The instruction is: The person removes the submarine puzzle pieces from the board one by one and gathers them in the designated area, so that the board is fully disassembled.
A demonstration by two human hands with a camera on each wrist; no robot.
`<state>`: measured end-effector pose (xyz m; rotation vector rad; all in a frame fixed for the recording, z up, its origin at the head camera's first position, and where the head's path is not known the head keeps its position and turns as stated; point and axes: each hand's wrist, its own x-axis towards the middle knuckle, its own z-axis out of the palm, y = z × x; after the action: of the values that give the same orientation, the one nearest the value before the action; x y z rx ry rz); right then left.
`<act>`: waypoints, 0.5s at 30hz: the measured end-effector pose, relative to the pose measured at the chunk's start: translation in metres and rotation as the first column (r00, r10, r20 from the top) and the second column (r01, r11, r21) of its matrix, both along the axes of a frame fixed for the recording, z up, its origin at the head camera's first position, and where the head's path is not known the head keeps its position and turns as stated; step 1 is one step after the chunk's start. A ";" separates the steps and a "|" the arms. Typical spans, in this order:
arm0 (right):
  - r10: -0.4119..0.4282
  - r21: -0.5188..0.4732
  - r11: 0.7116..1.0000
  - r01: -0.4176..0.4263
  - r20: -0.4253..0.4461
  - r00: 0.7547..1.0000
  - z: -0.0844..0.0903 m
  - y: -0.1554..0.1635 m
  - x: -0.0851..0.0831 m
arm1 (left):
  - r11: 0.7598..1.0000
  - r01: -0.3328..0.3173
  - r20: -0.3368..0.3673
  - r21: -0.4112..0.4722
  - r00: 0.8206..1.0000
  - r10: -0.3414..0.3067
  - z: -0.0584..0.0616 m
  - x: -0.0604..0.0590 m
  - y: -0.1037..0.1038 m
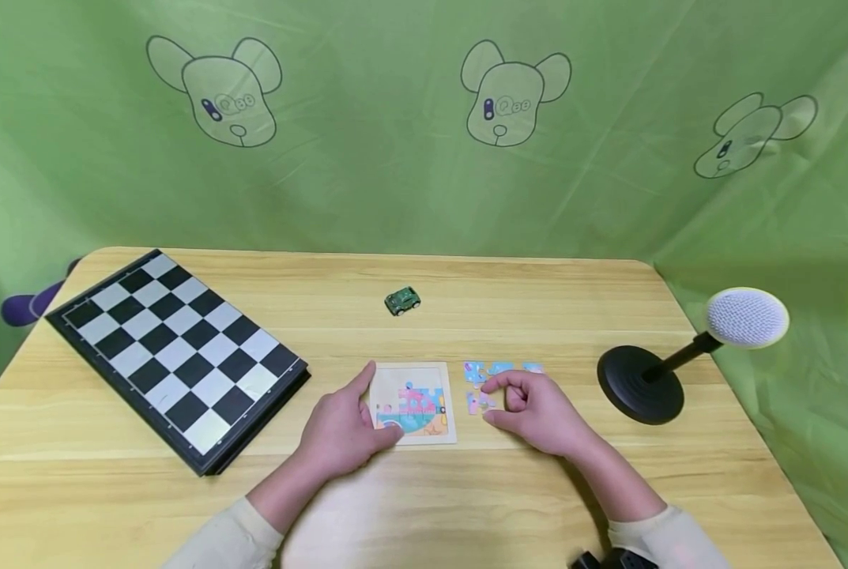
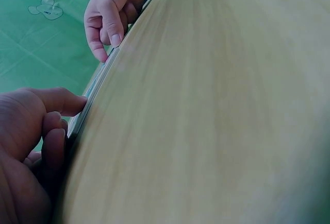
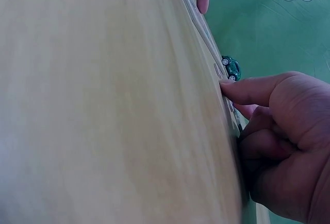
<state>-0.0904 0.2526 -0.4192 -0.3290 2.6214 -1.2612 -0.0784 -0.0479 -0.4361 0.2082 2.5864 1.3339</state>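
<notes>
black-white checked chessboard (image 1: 175,359), green toy car (image 1: 402,301)

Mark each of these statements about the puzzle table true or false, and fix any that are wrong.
1. The left hand rests on the puzzle board. True.
2. The right hand pinches a loose puzzle piece beside the board. True.
3. The toy car sits on the chessboard. False: it stands on the bare table, beyond the puzzle board.
4. The chessboard lies to the person's right. False: it lies to the left; a black stand with a white head is on the right.
5. More loose pieces lie just beyond the right hand. True.
</notes>
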 end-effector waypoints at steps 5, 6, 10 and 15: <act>-0.025 -0.049 0.999 0.023 -0.034 0.999 -0.001 -0.006 0.001 | 1.000 -0.001 0.001 -0.003 1.000 0.001 0.001 0.000 0.000; -0.028 -0.064 0.998 0.025 -0.041 0.999 -0.001 -0.009 0.001 | 1.000 -0.002 0.000 -0.003 1.000 0.002 0.001 0.000 0.000; -0.004 -0.138 0.990 -0.003 -0.048 0.999 -0.001 -0.027 0.002 | 1.000 -0.001 -0.001 -0.006 1.000 0.001 0.001 -0.001 -0.001; 0.027 -0.161 0.986 -0.030 -0.025 0.999 -0.003 -0.051 0.002 | 1.000 0.007 0.002 -0.012 1.000 -0.007 0.001 -0.001 0.000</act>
<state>-0.0886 0.2017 -0.4221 -0.4082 2.5282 -1.4727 -0.0791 -0.0482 -0.4356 0.2128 2.5891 1.3149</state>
